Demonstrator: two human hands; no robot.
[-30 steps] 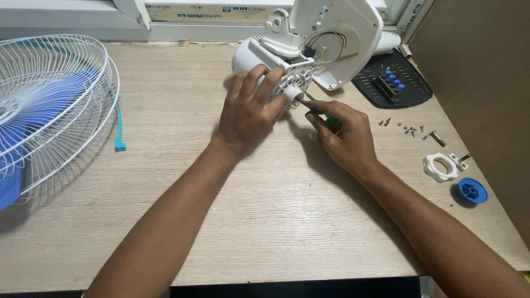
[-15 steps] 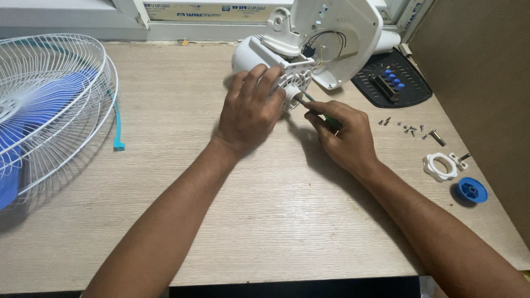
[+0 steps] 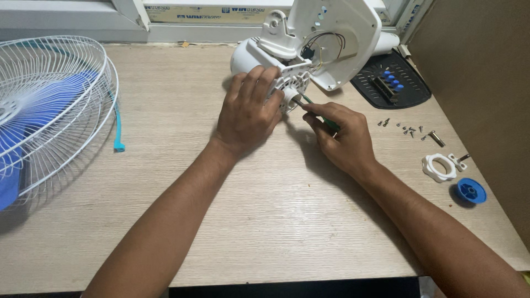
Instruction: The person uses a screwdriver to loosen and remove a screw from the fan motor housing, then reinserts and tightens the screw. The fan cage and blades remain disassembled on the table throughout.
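Note:
A white fan motor housing [image 3: 259, 55] lies on its side at the back of the wooden table [image 3: 276, 221], with its round white base [image 3: 342, 38] tipped up and wires showing. My left hand [image 3: 248, 113] grips the front of the motor housing. My right hand [image 3: 339, 135] holds a green-handled screwdriver [image 3: 314, 110], whose tip points into the white motor front plate [image 3: 290, 91] beside my left fingers.
A white wire fan guard with blue blades [image 3: 44, 110] lies at the left, a blue clip strip [image 3: 118, 129] beside it. At the right lie a black switch panel with blue buttons [image 3: 392, 83], loose screws [image 3: 411, 131], a white ring nut [image 3: 439, 167] and a blue cap [image 3: 471, 191].

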